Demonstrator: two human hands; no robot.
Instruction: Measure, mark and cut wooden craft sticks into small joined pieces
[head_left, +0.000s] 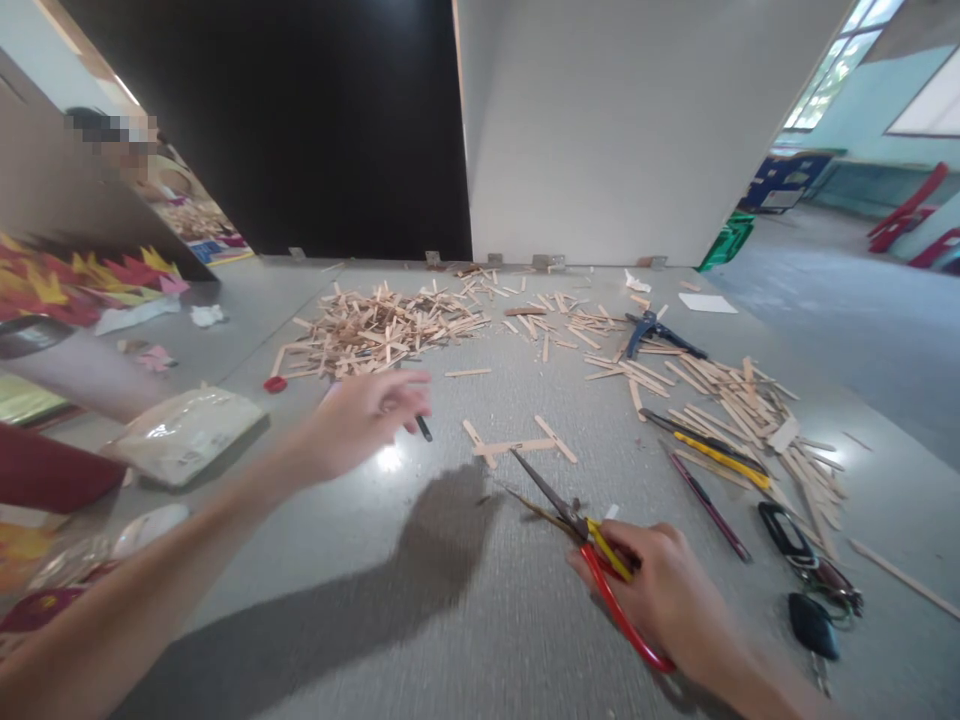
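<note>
My right hand point(652, 580) is wrapped round the red and yellow handles of a pair of scissors point(574, 520), whose blades stand apart. One blade tip is beside an H-shaped piece of wooden sticks point(517, 446) on the grey table. Left of that piece my left hand point(382, 405) hovers, blurred, with curled fingers. A short dark object point(424, 428) shows just under its fingertips; whether the hand grips it cannot be made out. A single stick point(468, 373) lies beyond the H-shaped piece.
A big pile of sticks point(386, 325) lies at the back left, more sticks point(742, 400) at the right. Blue pliers point(649, 330), a yellow cutter point(724, 460), a purple pen point(709, 505) and keys point(814, 625) lie right. A plastic packet point(187, 430) is left; upright boards point(585, 130) stand behind.
</note>
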